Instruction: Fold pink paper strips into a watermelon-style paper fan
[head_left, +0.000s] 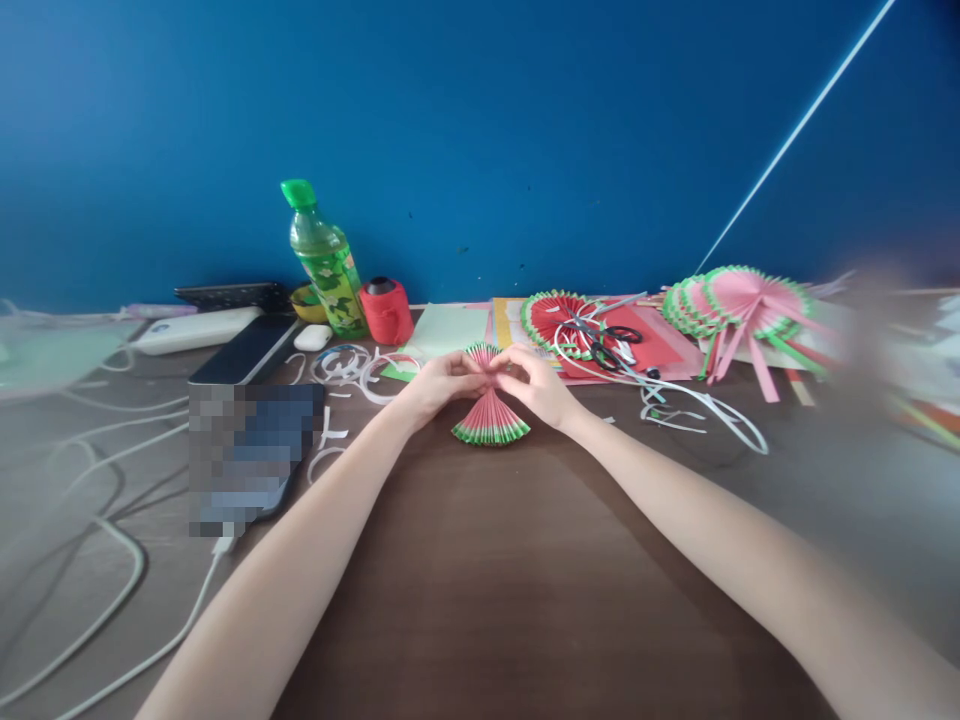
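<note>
At the middle of the brown surface [480,600], a pink pleated paper fan [491,422] with a green and white edge stands between the two hands, its wide lower part spread out toward the near side and a smaller tuft rising at the far side. The left hand [439,388] comes in from the left and the right hand [541,388] from the right; both are closed in a pinch, fingertips meeting on the fan's narrow waist, so the fan lies just below and between them. Far left of the hands stands a green bottle [326,262] with a flowered label whose writing is too small to read, and a red spool [386,312] just to its right. Curled white paper strips [352,365] lie near the left hand. To the far right, scissors [611,340] rest on red paper, and a stack of finished round fans [739,300] sits further right.
</note>
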